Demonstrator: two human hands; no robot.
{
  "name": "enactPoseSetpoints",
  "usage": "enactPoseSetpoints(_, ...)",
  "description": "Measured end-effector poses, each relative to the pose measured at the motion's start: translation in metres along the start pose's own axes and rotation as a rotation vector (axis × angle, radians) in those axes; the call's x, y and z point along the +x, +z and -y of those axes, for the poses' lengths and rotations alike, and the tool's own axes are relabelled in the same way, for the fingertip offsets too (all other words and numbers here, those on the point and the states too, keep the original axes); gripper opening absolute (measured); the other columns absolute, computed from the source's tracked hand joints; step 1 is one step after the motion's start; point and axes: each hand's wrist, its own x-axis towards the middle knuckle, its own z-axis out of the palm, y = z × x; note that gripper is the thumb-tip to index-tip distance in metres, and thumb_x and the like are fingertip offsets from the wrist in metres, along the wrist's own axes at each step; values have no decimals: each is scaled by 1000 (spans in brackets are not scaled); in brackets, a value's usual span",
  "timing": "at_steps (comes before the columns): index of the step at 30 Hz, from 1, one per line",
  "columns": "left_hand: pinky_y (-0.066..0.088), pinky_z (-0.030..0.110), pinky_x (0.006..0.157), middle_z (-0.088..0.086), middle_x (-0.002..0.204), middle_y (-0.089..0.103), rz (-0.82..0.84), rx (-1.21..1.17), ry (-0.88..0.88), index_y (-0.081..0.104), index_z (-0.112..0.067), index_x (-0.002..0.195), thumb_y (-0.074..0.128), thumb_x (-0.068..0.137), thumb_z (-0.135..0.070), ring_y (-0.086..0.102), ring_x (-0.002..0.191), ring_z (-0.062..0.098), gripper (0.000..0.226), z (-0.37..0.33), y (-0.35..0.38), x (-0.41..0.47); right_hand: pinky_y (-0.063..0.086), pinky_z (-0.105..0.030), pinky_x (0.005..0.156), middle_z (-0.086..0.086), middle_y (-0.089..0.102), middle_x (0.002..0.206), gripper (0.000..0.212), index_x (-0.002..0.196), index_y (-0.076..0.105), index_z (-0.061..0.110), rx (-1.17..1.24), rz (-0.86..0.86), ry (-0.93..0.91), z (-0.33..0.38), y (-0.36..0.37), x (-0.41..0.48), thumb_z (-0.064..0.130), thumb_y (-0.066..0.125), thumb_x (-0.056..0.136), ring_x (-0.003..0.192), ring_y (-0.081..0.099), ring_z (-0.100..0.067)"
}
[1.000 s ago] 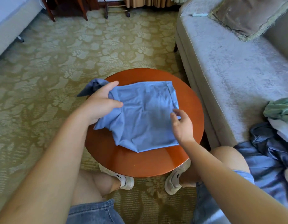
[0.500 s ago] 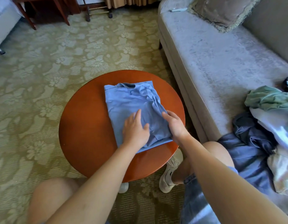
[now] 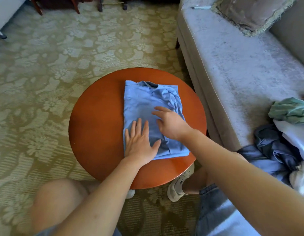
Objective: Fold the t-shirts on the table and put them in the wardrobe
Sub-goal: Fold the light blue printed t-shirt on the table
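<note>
Two hands: left hand (image 3: 140, 143) flat, fingers straight, pressing the t-shirt (image 3: 144, 101); right hand (image 3: 170, 124) spread above it, possibly touching.
T-shirt: blue, folded, on round worktop (image 3: 96, 133).

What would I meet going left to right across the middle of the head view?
patterned carpet → round table → left hand → right hand → grey sofa → clothes pile
</note>
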Motion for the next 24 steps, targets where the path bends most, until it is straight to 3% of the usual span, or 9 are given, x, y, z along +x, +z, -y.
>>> enactPoseSetpoints(4, -8, 44, 121, 1, 163, -15, 3, -5, 76, -13, -20, 154, 37, 93, -63, -17, 149, 19, 89, 17, -3, -1, 18, -43, 119, -13, 2, 163, 64, 155, 17, 15, -232, 194, 97, -17, 0, 45, 27, 48, 100, 149, 10, -31)
enactPoseSetpoints(8, -10, 38, 121, -4, 163, -13, 2, -27, 157, -13, -23, 154, 28, 87, -71, -15, 149, 13, 93, 47, -9, 5, 19, -49, 116, -1, 5, 163, 72, 156, 5, 24, -360, 157, 331, -46, -12, 54, 53, 38, 98, 148, 15, -28)
enactPoseSetpoints(12, -7, 39, 121, -4, 164, -9, 24, 76, 214, -10, -23, 155, 16, 67, -88, -12, 149, 12, 112, 78, -24, 18, 27, -50, 109, -2, 26, 156, 71, 152, 24, 22, -402, 85, 401, -56, -11, 38, 64, 30, 96, 138, 28, -32)
enactPoseSetpoints(16, -6, 50, 119, -5, 163, -11, 62, 127, 88, -10, -27, 155, 37, 63, -93, -14, 149, 15, 123, 102, -43, 30, 31, -47, 104, -10, 39, 142, 68, 131, 53, 12, -559, 17, 444, -39, -8, 33, 66, 39, 92, 130, 35, -32)
enactPoseSetpoints(19, 7, 52, 119, 2, 164, -1, -95, 67, -83, 3, -26, 156, 56, 67, -82, 0, 150, 24, 118, 125, -56, 29, 29, -45, 108, -8, 36, 146, 66, 122, 63, 11, -555, -6, 440, -31, -11, 27, 66, 46, 89, 134, 32, -29)
enactPoseSetpoints(22, 23, 49, 116, 14, 159, 17, -303, -165, -345, 13, -19, 155, 70, 78, -59, 19, 144, 35, 104, 141, -60, 20, 31, -43, 105, -7, 43, 142, 48, 109, 71, 11, -392, -112, 407, -29, -14, 18, 52, 54, 90, 128, 39, -30)
enactPoseSetpoints(24, 28, 48, 111, 17, 153, 27, -342, -281, -471, 12, -18, 155, 68, 85, -47, 27, 139, 37, 94, 135, -61, 15, 36, -45, 104, -8, 41, 142, 47, 120, 62, 11, -157, -189, 497, -26, -12, 16, 45, 58, 89, 129, 40, -31)
